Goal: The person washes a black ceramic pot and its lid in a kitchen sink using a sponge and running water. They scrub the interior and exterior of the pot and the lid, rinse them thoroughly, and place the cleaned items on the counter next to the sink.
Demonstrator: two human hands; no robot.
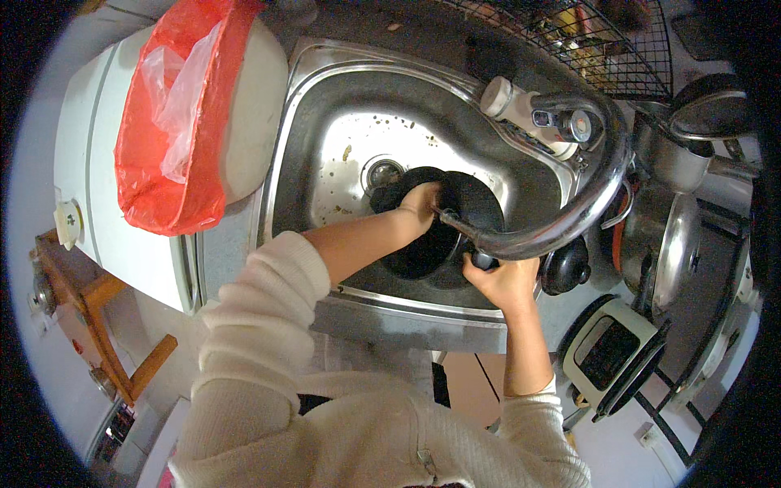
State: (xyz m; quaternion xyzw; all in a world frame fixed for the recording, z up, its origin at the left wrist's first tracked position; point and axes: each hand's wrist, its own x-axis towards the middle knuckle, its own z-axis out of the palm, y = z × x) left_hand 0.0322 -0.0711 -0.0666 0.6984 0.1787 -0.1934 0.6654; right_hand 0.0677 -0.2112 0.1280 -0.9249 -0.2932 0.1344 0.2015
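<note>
A steel sink basin [525, 177] lies before me, with dark round cookware [421, 253] inside, right of the drain. What seems to be a black pan overlaps other dark round shapes; their edges are hard to tell apart. My left hand [420, 204] reaches down into this cookware, and its fingertips are hidden, so whether it holds anything does not show. Beneath the curved metal faucet spout [586, 219], my right hand [503, 282] grips a black handle [484, 261] at the near right of the basin. The spout's end sits just right of my left hand.
A red plastic bag [210, 152] lies on a white appliance [97, 152] at left. A white bottle [518, 110] stands behind the basin. Right of the sink are a black lidded item [564, 266], a steel lid [677, 253], pots and a pale appliance [604, 351]. A wire rack [634, 67] is behind.
</note>
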